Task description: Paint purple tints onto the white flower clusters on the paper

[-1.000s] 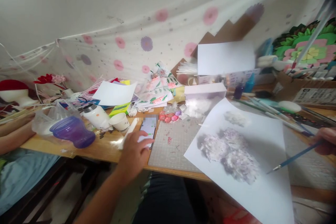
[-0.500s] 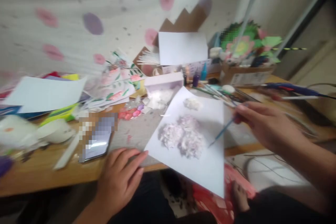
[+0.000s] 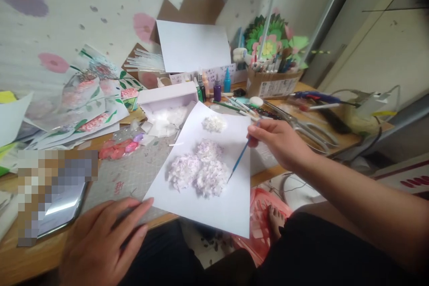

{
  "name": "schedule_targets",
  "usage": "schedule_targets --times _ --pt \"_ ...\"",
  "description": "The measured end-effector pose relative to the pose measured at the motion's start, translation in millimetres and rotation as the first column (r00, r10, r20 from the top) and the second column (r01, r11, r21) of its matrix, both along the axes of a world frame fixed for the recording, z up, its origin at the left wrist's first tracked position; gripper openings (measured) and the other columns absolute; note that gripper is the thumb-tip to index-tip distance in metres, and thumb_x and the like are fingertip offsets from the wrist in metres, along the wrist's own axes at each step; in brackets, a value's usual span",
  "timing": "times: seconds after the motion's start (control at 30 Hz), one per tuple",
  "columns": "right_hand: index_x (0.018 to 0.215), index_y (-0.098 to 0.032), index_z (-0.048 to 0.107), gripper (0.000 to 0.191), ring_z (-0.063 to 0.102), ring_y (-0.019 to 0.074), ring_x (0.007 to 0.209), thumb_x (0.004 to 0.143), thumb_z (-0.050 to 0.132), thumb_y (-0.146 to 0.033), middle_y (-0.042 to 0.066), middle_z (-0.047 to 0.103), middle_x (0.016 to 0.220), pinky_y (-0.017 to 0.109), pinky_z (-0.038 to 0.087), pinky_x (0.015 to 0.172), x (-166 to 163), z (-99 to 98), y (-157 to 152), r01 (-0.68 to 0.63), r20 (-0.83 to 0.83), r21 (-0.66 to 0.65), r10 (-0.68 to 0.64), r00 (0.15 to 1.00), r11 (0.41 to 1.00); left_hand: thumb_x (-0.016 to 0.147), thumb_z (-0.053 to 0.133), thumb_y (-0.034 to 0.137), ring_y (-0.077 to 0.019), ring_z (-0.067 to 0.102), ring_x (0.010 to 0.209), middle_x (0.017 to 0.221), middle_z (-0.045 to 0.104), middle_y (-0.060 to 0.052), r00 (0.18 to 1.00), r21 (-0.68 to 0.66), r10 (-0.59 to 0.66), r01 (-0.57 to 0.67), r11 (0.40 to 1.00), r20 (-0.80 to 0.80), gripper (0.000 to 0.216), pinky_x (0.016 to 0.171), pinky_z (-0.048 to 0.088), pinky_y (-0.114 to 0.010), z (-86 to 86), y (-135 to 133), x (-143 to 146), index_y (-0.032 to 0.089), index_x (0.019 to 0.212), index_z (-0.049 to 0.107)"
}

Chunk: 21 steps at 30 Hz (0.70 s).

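A white sheet point(image 3: 221, 201) with pale purple painted flower clusters point(image 3: 201, 170) lies tilted over the table's front edge. My right hand point(image 3: 279, 143) holds a thin blue paintbrush point(image 3: 238, 162), its tip at the right side of the clusters. My left hand point(image 3: 102, 241) lies flat on the grey cutting mat point(image 3: 134, 176), fingertips touching the sheet's lower left corner. A phone point(image 3: 62, 208) lies just left of that hand.
A white box point(image 3: 167, 96), small paint bottles point(image 3: 214, 87), a cardboard box of pens point(image 3: 273, 82), scissors point(image 3: 306, 127) and flower-printed papers point(image 3: 94, 107) crowd the back of the table. Pink petals point(image 3: 119, 148) lie on the mat. A bare foot point(image 3: 276, 221) shows below.
The view has swung right and down. My left hand left the phone and came to the mat by the sheet. My right hand brought the brush over the painted flowers.
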State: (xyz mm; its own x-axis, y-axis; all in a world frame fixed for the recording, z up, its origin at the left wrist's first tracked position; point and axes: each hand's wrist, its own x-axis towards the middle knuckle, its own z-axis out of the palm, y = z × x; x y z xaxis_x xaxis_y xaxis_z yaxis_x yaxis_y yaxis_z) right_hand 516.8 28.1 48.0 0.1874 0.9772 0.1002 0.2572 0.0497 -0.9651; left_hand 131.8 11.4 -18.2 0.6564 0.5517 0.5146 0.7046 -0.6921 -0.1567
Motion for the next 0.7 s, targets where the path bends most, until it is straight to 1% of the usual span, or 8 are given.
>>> schedule_targets --times 0.1,0.23,0.3,0.37,0.43,0.5,0.6,0.7 --pt "0.059 -0.018 0.061 0.032 0.052 0.0116 0.055 0.074 0.065 -0.046 0.001 0.062 0.057 0.026 0.041 0.059 0.8 -0.7 1.4 0.039 -0.018 0.020 -0.039 0.999 0.999 0.084 0.055 0.031 -0.0236 0.057 0.087 0.100 0.064 -0.004 1.000 -0.003 0.003 -0.003 1.000 0.005 0.036 0.081 0.040 -0.042 -0.8 0.8 -0.2 0.031 0.119 0.060" --pt "0.055 -0.018 0.061 0.036 0.051 0.0123 0.055 0.072 0.067 -0.050 0.002 0.060 0.057 0.027 0.041 0.060 1.3 2.9 -0.1 0.036 -0.019 0.019 -0.036 0.999 0.999 0.082 0.057 0.031 -0.0237 0.056 0.088 0.100 0.063 -0.005 1.000 0.016 0.004 -0.004 1.000 0.001 0.038 0.082 0.040 -0.041 1.1 -2.5 0.7 0.030 0.120 0.060" --pt "0.053 -0.019 0.063 0.037 0.051 0.0135 0.057 0.066 0.072 -0.052 0.003 0.060 0.058 0.029 0.041 0.061 1.8 7.1 -1.6 0.102 -0.057 0.034 -0.100 0.993 0.994 0.082 0.058 0.030 -0.0236 0.055 0.091 0.102 0.062 -0.005 1.000 0.007 0.020 -0.020 1.000 0.017 0.037 0.084 0.040 -0.040 3.5 -7.6 2.7 0.029 0.119 0.060" --pt "0.057 -0.020 0.066 0.036 0.053 0.0153 0.059 0.060 0.076 -0.054 0.004 0.060 0.059 0.031 0.042 0.063 2.3 13.1 -1.6 0.214 -0.160 0.086 -0.199 0.967 0.973 0.083 0.057 0.028 -0.0231 0.053 0.095 0.105 0.061 -0.004 0.998 -0.021 0.061 -0.060 0.998 0.025 0.036 0.085 0.039 -0.038 5.5 -13.4 6.0 0.030 0.119 0.060" --pt "0.057 -0.022 0.066 0.034 0.053 0.0165 0.060 0.058 0.078 -0.053 0.005 0.059 0.060 0.032 0.042 0.060 0.2 21.5 1.7 0.263 -0.218 0.119 -0.233 0.948 0.957 0.084 0.056 0.027 -0.0226 0.051 0.097 0.107 0.061 -0.004 0.995 -0.056 0.092 -0.089 0.994 0.049 0.035 0.086 0.037 -0.037 5.8 -18.0 9.5 0.029 0.119 0.060" --pt "0.059 -0.023 0.067 0.031 0.054 0.0188 0.061 0.058 0.079 -0.052 0.007 0.062 0.062 0.034 0.042 0.058 -8.8 32.1 8.9 0.273 -0.246 0.111 -0.239 0.939 0.956 0.084 0.054 0.029 -0.0228 0.049 0.099 0.108 0.061 -0.003 0.989 -0.079 0.107 -0.099 0.992 0.103 0.036 0.087 0.036 -0.036 3.9 -20.5 12.4 0.029 0.120 0.060" --pt "0.067 -0.025 0.070 0.027 0.059 0.0215 0.065 0.061 0.077 -0.051 0.006 0.066 0.067 0.036 0.045 0.062 -41.6 49.6 26.0 0.166 -0.211 0.135 -0.135 0.968 0.977 0.085 0.052 0.035 -0.0231 0.048 0.100 0.108 0.062 -0.003 0.974 -0.069 0.120 -0.109 0.992 0.193 0.039 0.088 0.034 -0.037 -2.4 -20.8 14.1 0.028 0.123 0.058" --pt "0.073 -0.023 0.070 0.028 0.062 0.0217 0.068 0.072 0.067 -0.051 0.005 0.069 0.071 0.035 0.047 0.067 -92.2 62.0 48.1 -0.068 0.061 0.190 0.058 0.996 0.979 0.086 0.048 0.043 -0.0230 0.048 0.103 0.112 0.062 0.000 0.969 -0.029 0.105 -0.101 0.994 0.224 0.043 0.090 0.030 -0.038 -9.2 -19.0 12.8 0.031 0.126 0.055"
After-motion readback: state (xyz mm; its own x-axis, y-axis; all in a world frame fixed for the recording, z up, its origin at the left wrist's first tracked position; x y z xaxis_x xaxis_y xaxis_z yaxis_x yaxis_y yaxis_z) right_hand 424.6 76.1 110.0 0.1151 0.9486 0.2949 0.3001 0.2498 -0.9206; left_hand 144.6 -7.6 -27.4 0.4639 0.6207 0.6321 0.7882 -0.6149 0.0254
